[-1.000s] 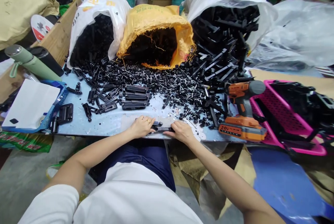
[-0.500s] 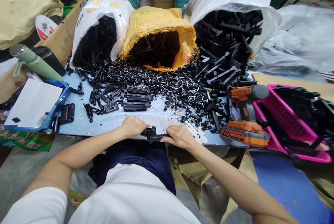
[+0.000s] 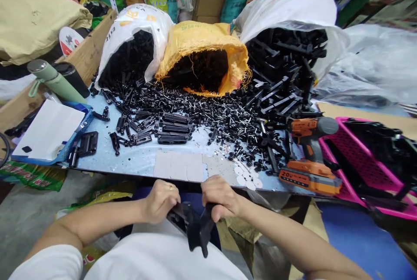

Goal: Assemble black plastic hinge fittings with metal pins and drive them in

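Close to my body, below the table edge, a black jointed plastic bracket (image 3: 195, 228) is held between both hands. My left hand (image 3: 162, 201) is closed around its left arm. On the other side my right hand (image 3: 223, 197) grips its right end, thumb along the part. The bracket bends in a V, its joint lower than my fists. Just beyond my hands, pale flat pads (image 3: 178, 165) lie at the table edge, with white round discs (image 3: 248, 178) to their right. Black link arms (image 3: 175, 128) are stacked farther in.
A cordless drill (image 3: 311, 158) stands at the right by a pink basket (image 3: 365, 162) of black parts. Screws with black knobs (image 3: 224, 115) cover the table middle. Behind are a yellow sack (image 3: 198, 36) and two white sacks. A blue tray (image 3: 78, 128) lies left.
Both hands have drawn the bracket from the table edge toward my body. It is now bent more sharply, its middle pointing down. The view has tilted slightly upward.
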Available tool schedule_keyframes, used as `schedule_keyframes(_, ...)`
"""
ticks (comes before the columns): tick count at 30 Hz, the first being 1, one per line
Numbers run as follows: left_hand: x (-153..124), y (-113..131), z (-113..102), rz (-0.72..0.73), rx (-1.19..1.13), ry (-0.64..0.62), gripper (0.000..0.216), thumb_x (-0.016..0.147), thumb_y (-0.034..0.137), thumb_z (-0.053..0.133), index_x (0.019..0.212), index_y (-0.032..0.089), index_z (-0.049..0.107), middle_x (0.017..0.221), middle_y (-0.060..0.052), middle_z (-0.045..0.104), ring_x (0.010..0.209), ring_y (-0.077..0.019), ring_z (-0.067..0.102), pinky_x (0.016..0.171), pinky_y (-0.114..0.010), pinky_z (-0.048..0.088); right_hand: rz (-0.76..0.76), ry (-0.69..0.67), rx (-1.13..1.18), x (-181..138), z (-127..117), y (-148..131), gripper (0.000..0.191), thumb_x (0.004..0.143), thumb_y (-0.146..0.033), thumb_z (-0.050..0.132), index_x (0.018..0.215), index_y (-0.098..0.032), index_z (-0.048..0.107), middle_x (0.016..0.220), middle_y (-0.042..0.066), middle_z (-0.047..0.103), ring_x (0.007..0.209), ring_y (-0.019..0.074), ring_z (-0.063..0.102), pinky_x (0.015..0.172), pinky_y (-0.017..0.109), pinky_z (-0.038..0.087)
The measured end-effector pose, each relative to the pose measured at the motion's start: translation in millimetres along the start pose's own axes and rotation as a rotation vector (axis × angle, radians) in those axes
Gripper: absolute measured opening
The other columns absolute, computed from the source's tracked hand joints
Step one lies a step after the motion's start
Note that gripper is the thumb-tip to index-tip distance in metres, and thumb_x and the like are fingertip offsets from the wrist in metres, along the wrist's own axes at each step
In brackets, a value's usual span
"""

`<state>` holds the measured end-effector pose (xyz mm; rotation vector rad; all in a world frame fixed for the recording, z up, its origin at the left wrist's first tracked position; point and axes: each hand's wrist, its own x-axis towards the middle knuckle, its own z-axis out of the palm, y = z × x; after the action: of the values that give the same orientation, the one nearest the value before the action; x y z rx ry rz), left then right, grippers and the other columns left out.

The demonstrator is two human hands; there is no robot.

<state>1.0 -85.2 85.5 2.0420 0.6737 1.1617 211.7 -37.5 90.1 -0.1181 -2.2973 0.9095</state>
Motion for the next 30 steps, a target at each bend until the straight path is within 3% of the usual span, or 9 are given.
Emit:
schedule_keyframes(2,-0.7,7.5,16.8,0.014,-0.063,0.117,0.054,0.097,0.041,0.012,0.063,0.017,0.047,0.050,-0.001,0.044,0.046,-0.0101,0.042,0.048,-0.023,0.033,-0.013,0.135,0.146,3.9,26.0,0.8,0.052,0.093,-0.056,0.023,0.066,-0.019,0.048,0.051,0.000,0.041,0.047,0.0118,0.039,0.048,0.027,0.030)
schedule_keyframes(7,-2.5,-13.0,41.9,0.243,0.169,0.371,0.061,0.091,0.059,0.016,0.100,0.016,0.058,0.075,-0.007,0.059,0.071,-0.0165,0.057,0.063,-0.028,0.046,0.222,0.893,0.102,7.8,101.8,32.7,0.057,0.087,-0.066,0.007,0.101,-0.026,0.046,0.096,0.009,0.051,0.091,0.0223,0.055,0.079,0.044,0.046)
schedule_keyframes(9,-5.6,-34.9,39.2,0.319,0.405,0.345,0.066,0.086,0.067,0.024,0.115,0.016,0.055,0.089,-0.010,0.062,0.085,-0.0204,0.058,0.069,-0.031,0.048,0.284,0.884,0.040,9.0,105.0,58.1,0.049,0.090,-0.058,0.009,0.112,-0.030,0.042,0.118,0.009,0.046,0.112,0.0236,0.048,0.092,0.050,0.040)
schedule_keyframes(12,-9.7,-76.9,23.4,0.292,0.819,0.240,0.059,0.082,0.065,0.041,0.118,0.020,0.057,0.090,-0.009,0.063,0.091,-0.0221,0.057,0.075,-0.032,0.047,0.278,0.649,-0.156,14.0,65.1,109.5,0.036,0.090,-0.049,0.033,0.116,-0.026,0.045,0.126,0.010,0.045,0.120,0.0246,0.042,0.098,0.050,0.036)
schedule_keyframes(14,-9.1,-105.7,10.2,0.182,1.024,0.076,0.045,0.084,0.052,0.051,0.116,0.021,0.059,0.094,-0.009,0.063,0.096,-0.0234,0.057,0.081,-0.036,0.045,0.334,0.626,-0.384,22.3,17.2,151.3,0.028,0.088,-0.041,0.044,0.108,-0.021,0.050,0.119,0.011,0.051,0.116,0.0240,0.045,0.098,0.047,0.036)
schedule_keyframes(19,8.9,-150.1,-7.8,-0.135,1.120,-0.198,0.033,0.088,0.030,0.052,0.121,0.024,0.055,0.112,-0.011,0.061,0.105,-0.0253,0.053,0.085,-0.042,0.039,0.585,0.576,-0.597,61.3,-111.1,258.9,0.011,0.086,-0.021,0.051,0.090,-0.014,0.058,0.104,0.010,0.056,0.104,0.0177,0.045,0.099,0.036,0.031)
schedule_keyframes(22,22.0,-149.1,-8.0,-0.242,1.075,-0.176,0.044,0.085,0.035,0.057,0.126,0.022,0.050,0.117,-0.013,0.058,0.113,-0.0276,0.048,0.090,-0.046,0.035,0.789,0.605,-0.540,85.5,-159.9,308.4,0.006,0.079,-0.013,0.057,0.074,-0.010,0.057,0.094,0.007,0.055,0.097,0.0123,0.040,0.096,0.031,0.028)
schedule_keyframes(25,30.4,-142.1,-21.7,-0.326,1.028,-0.069,0.061,0.082,0.048,0.057,0.132,0.017,0.043,0.118,-0.015,0.056,0.117,-0.0295,0.044,0.096,-0.048,0.030,0.862,0.678,-0.497,102.4,-179.5,342.9,0.026,0.072,-0.006,0.060,0.052,-0.011,0.044,0.084,0.005,0.051,0.096,0.0101,0.035,0.094,0.031,0.024)
schedule_keyframes(30,45.6,-166.2,-108.7,-0.634,1.104,0.230,0.041,0.090,0.040,0.044,0.119,0.014,0.052,0.112,-0.014,0.056,0.109,-0.0274,0.046,0.090,-0.041,0.037,0.904,0.829,-0.404,116.6,-182.6,375.1,0.055,0.065,0.005,0.057,0.042,-0.021,0.015,0.087,0.011,0.050,0.109,0.0125,0.029,0.093,0.032,0.021)
